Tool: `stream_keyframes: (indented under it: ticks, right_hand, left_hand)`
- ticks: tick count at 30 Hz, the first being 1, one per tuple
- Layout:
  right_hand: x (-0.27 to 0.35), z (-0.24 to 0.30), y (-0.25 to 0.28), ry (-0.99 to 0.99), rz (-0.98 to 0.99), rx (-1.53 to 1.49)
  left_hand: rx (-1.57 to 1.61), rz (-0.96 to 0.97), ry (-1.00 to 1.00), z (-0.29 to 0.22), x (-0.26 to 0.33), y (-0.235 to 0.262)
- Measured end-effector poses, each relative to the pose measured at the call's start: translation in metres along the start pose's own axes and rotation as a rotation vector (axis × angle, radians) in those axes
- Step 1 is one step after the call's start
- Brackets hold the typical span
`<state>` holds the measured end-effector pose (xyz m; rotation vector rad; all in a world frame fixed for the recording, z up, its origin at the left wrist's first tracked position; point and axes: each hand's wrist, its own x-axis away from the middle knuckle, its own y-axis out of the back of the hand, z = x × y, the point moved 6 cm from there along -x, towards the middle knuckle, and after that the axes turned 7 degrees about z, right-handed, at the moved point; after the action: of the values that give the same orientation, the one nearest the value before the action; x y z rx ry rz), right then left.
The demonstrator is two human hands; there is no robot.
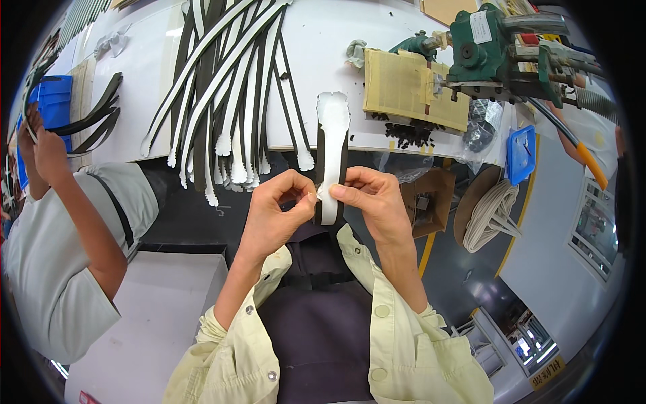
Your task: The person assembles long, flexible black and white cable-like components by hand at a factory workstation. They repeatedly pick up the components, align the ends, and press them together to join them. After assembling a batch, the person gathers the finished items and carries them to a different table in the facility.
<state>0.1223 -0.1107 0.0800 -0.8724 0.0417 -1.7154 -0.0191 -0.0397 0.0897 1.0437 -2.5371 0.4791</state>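
Both my hands hold one long strip, dark on its edges with a white backing and a scalloped far end, upright in front of me. My left hand pinches its lower left edge with thumb and fingers. My right hand grips the lower right side, thumb pressed on the white face. The strip's far end lies over the edge of the white table.
A fan of similar dark and white strips hangs over the table edge. A green machine and a tan pad stand at the right. Another person in a grey shirt works at my left. A coil of cord lies below right.
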Motion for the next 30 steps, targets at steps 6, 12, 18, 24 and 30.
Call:
stream_keyframes:
  ticks: [6,12,18,24,30]
  right_hand:
    - [-0.002,-0.003,-0.001,-0.026,0.022,-0.023]
    - [-0.005,-0.01,0.001,-0.045,-0.005,-0.069]
    - [-0.004,-0.01,0.0,-0.054,-0.009,-0.108]
    - [-0.002,-0.01,0.001,0.027,-0.066,-0.03]
    - [0.009,-0.002,0.002,0.166,-0.116,0.301]
  left_hand:
    - [0.155,0.041,0.069,0.011,0.0,0.002]
    - [0.271,0.018,0.061,0.017,-0.001,0.003]
    - [0.222,-0.121,0.002,0.017,-0.003,0.009]
    - [0.243,-0.059,0.022,0.02,0.001,0.002]
    - [0.117,-0.12,0.048,0.019,0.006,-0.01]
